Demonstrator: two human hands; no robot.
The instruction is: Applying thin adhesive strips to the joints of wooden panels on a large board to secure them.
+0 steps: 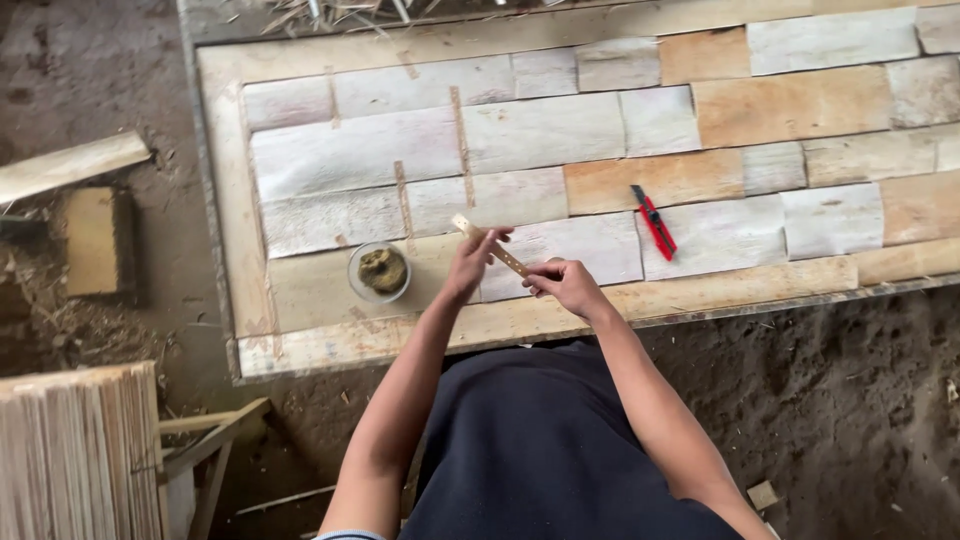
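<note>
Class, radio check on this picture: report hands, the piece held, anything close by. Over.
Left hand and right hand both grip a thin pale strip over the board. Small round dish just beside left hand. Red cutter lies apart, right side.

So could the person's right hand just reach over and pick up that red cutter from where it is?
Probably yes. The red cutter lies in the open on the board, just beyond the right hand, nothing between them. But both hands, the left hand too, hold a thin wooden strip.
</note>
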